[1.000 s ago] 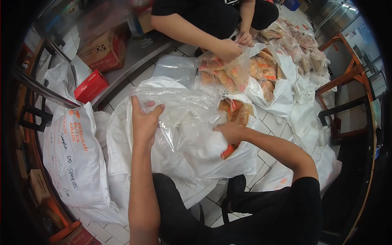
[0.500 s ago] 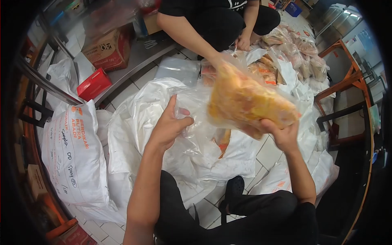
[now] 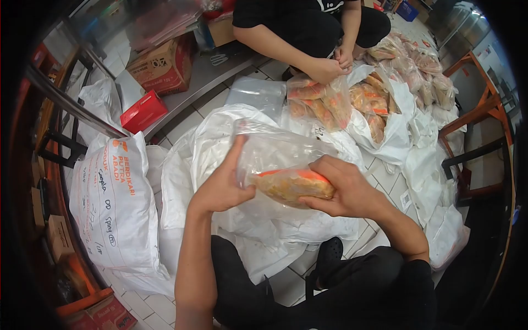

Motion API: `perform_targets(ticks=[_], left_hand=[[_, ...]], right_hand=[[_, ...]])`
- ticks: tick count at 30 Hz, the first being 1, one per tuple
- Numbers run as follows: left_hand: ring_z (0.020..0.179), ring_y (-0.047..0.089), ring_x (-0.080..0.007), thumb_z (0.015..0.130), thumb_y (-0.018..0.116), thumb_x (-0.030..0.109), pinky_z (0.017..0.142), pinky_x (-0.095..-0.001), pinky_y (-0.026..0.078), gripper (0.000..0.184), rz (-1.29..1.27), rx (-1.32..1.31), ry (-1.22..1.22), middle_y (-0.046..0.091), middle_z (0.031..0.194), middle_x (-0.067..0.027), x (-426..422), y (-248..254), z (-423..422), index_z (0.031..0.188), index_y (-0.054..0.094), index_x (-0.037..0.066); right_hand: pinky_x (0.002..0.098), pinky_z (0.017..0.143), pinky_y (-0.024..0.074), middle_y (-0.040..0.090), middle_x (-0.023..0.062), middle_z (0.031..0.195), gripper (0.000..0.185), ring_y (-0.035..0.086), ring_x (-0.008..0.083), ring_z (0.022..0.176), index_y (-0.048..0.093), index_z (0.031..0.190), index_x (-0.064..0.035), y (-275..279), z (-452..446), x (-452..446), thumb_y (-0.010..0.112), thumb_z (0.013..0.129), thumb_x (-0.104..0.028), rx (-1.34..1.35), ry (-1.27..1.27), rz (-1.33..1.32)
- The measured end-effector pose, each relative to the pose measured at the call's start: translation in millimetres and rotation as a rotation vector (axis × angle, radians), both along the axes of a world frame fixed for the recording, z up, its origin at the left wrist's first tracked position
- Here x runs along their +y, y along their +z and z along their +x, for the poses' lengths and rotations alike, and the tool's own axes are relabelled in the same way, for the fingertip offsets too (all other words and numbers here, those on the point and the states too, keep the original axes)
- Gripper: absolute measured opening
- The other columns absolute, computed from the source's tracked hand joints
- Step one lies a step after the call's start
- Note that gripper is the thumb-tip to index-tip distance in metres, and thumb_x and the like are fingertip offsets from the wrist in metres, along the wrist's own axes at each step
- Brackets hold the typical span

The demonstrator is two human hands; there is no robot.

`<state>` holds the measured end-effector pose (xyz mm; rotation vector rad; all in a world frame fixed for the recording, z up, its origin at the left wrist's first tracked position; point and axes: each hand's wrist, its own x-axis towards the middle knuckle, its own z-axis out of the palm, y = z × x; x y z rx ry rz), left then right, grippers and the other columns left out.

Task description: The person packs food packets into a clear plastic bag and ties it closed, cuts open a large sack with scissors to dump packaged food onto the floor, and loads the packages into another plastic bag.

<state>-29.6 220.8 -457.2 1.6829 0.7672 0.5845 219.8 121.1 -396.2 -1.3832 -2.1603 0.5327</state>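
My left hand (image 3: 223, 184) grips the side of a clear plastic bag (image 3: 275, 143) near its mouth, thumb and fingers closed on the film. My right hand (image 3: 346, 190) is wrapped round a yellowish food packet (image 3: 297, 187) with an orange strip. The packet lies at the opening of the clear bag, partly behind its film; how far inside it sits I cannot tell. Below both hands spread white woven sacks (image 3: 214, 132). Across from me, a co-worker's hands (image 3: 335, 65) hold the top of a clear bag of similar packets (image 3: 320, 103).
An open white sack of packets (image 3: 369, 102) stands at right, with several filled bags (image 3: 418, 66) behind. A full printed sack (image 3: 115, 203) is on my left. A red box (image 3: 143, 111) and a carton (image 3: 162, 69) rest on a metal shelf. Flat plastic sheets (image 3: 256, 94) lie ahead.
My right hand has moved left with the yellowish packet, bringing it down to the clear bag at my left hand. The co-worker's reaching arm has drawn back to the bag of packets.
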Motion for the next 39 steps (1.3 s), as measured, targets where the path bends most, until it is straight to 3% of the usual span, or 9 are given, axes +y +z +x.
perform_targets(ticks=[5, 7, 15, 22, 24, 26, 31, 36, 39], left_hand=[[0.142, 0.022, -0.0249, 0.069, 0.060, -0.002, 0.112, -0.0285, 0.018, 0.091, -0.070, -0.155, -0.088, 0.026, 0.151, -0.0205, -14.3, 9.7, 32.1, 0.147, 0.014, -0.005], [0.141, 0.023, -0.0240, 0.071, 0.060, -0.001, 0.112, -0.0284, 0.019, 0.089, -0.127, -0.246, -0.117, 0.028, 0.150, -0.0201, -18.8, 7.4, 42.5, 0.147, 0.015, -0.005], [0.141, 0.021, -0.0196, 0.074, 0.070, 0.003, 0.111, -0.0295, 0.019, 0.095, -0.207, -0.029, -0.516, 0.026, 0.152, -0.0159, -58.9, 9.7, 77.3, 0.148, 0.011, -0.003], [0.137, 0.028, -0.0225, 0.073, 0.068, 0.000, 0.108, -0.0291, 0.028, 0.094, -0.357, -0.087, -0.326, 0.026, 0.150, -0.0194, -66.0, -14.5, 87.2, 0.147, 0.010, -0.007], [0.109, 0.054, -0.0138, 0.072, 0.060, -0.007, 0.088, -0.0235, 0.045, 0.089, -0.234, -0.102, 0.025, 0.040, 0.146, -0.0119, -40.7, -31.4, 77.3, 0.149, 0.014, -0.001], [0.080, 0.061, -0.0121, 0.070, 0.054, -0.009, 0.066, -0.0223, 0.049, 0.084, -0.254, 0.140, 0.200, 0.049, 0.139, -0.0127, -11.0, -41.0, 52.3, 0.147, 0.022, -0.001], [0.094, 0.063, -0.0184, 0.068, 0.055, -0.005, 0.075, -0.0252, 0.050, 0.079, -0.119, 0.486, 0.302, 0.054, 0.132, -0.0165, 5.9, -26.1, 27.4, 0.143, 0.030, -0.004], [0.133, 0.038, -0.0335, 0.067, 0.061, 0.000, 0.111, -0.0333, 0.029, 0.080, 0.158, 0.621, 0.089, 0.044, 0.140, -0.0230, 4.7, -36.5, 27.0, 0.141, 0.031, -0.006], [0.135, 0.036, -0.0334, 0.067, 0.062, 0.000, 0.111, -0.0325, 0.029, 0.081, 0.157, 0.506, -0.012, 0.039, 0.143, -0.0244, -3.8, -38.3, 36.9, 0.141, 0.031, -0.006]], right_hand=[[0.0418, 0.073, 0.0494, 0.058, 0.0127, 0.087, 0.043, 0.061, 0.0304, 0.082, 0.058, 0.107, -0.0036, -0.1, -13.0, 3.6, 0.072, 0.076, -0.029, -0.293, -0.068, 0.057], [0.0438, 0.076, 0.0493, 0.060, 0.0141, 0.091, 0.046, 0.060, 0.0325, 0.083, 0.057, 0.110, -0.0033, -39.8, -7.4, 18.4, 0.073, 0.075, -0.028, -0.386, 0.026, -0.259], [0.0439, 0.087, 0.0454, 0.057, 0.0181, 0.108, 0.060, 0.057, 0.0339, 0.099, 0.052, 0.119, -0.0039, -143.7, 17.3, 35.2, 0.075, 0.072, -0.033, -0.185, 0.033, -0.556], [0.0432, 0.096, 0.0415, 0.049, 0.0191, 0.124, 0.079, 0.049, 0.0339, 0.114, 0.046, 0.129, -0.0054, -178.0, -10.5, 68.5, 0.079, 0.066, -0.040, 0.214, 0.029, -0.436], [0.0431, 0.098, 0.0404, 0.047, 0.0194, 0.128, 0.084, 0.047, 0.0339, 0.119, 0.044, 0.132, -0.0059, -212.1, -24.1, 73.4, 0.080, 0.064, -0.041, 0.027, 0.035, -0.531], [0.0429, 0.101, 0.0392, 0.045, 0.0196, 0.133, 0.090, 0.045, 0.0339, 0.123, 0.043, 0.135, -0.0063, -242.2, -30.3, 61.3, 0.081, 0.063, -0.043, -0.197, 0.089, -0.538], [0.0520, 0.104, 0.0346, 0.026, 0.0177, 0.148, 0.105, 0.023, 0.0366, 0.137, 0.026, 0.146, -0.0140, -183.9, -7.0, 23.2, 0.080, 0.062, -0.046, -0.668, 0.340, -0.483], [0.0440, 0.100, 0.0408, 0.043, 0.0229, 0.135, 0.105, 0.043, 0.0363, 0.126, 0.028, 0.142, 0.0005, -263.0, 36.1, 1.4, 0.074, 0.067, -0.057, -0.387, -0.151, -0.703], [0.0404, 0.096, 0.0440, 0.051, 0.0255, 0.125, 0.105, 0.052, 0.0357, 0.117, 0.030, 0.137, 0.0083, -275.5, 35.8, -4.4, 0.073, 0.069, -0.059, -0.272, -0.234, -0.880]])
